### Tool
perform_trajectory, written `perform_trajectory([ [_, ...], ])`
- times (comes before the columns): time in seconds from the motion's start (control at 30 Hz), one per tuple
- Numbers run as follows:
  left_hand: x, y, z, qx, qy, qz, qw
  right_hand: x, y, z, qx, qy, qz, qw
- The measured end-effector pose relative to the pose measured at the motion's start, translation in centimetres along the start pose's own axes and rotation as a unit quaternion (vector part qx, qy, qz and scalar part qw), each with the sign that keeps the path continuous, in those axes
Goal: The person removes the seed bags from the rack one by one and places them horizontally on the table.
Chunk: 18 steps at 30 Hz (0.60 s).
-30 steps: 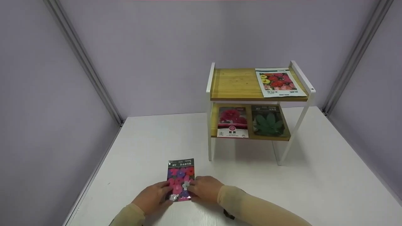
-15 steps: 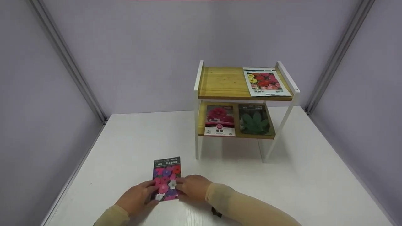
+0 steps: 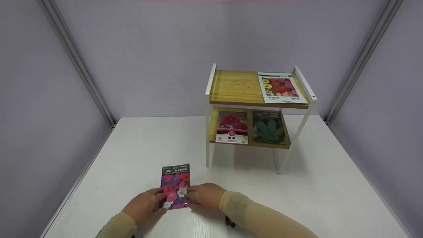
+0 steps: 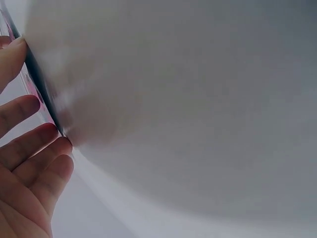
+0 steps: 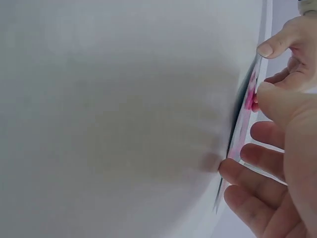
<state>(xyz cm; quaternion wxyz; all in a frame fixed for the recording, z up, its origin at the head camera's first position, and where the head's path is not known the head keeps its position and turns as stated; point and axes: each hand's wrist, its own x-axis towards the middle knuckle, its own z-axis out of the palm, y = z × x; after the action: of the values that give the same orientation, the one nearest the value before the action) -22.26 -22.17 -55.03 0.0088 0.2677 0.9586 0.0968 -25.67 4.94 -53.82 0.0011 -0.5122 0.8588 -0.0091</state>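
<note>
A flower seed packet [image 3: 175, 180], dark at its top with pink, purple, red and white blooms, lies on the white table [image 3: 148, 145]. At its left edge is my left hand [image 3: 143, 202], its fingertips touching the packet's side. My right hand [image 3: 205, 196] touches the right edge, with fingers reaching slightly over the front. In the left wrist view, the left fingers are spread and loosely bent along the packet's edge [image 4: 42, 91]. The right wrist view has the right hand [image 5: 297, 134] with loosely extended fingers beside the packet [image 5: 242, 119]; one fingertip meets the table.
Behind and to the right stands a two-tier shelf [image 3: 236, 86] with white legs. Its top board bears a white-bordered flower packet [image 3: 281, 87]. On the lower board lie a red-flower packet [image 3: 232, 127] and a green-leaf packet [image 3: 269, 129]. Grey walls [image 3: 165, 49] enclose the table.
The head view has shifted, so the whole scene sits further left than a second ago. Both hands stay at the packet's sides, and the packet's place relative to the shelf is almost the same.
</note>
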Motion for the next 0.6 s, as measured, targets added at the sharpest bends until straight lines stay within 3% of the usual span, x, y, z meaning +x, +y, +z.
perform_trajectory([
  [0.1,0.3,0.3,0.1,0.007,0.0,0.007,1.0,-0.8,0.4,-0.1,0.014,-0.004,0.002,1.0],
  [0.33,0.8,1.0,-0.4,0.013,0.012,0.027,0.9995,-3.2,1.3,-1.4,-0.018,0.008,-0.001,1.0],
  [0.6,1.4,2.4,-1.7,0.004,0.06,0.064,0.9961,-5.5,2.4,-3.4,-0.022,0.043,-0.009,0.999],
])
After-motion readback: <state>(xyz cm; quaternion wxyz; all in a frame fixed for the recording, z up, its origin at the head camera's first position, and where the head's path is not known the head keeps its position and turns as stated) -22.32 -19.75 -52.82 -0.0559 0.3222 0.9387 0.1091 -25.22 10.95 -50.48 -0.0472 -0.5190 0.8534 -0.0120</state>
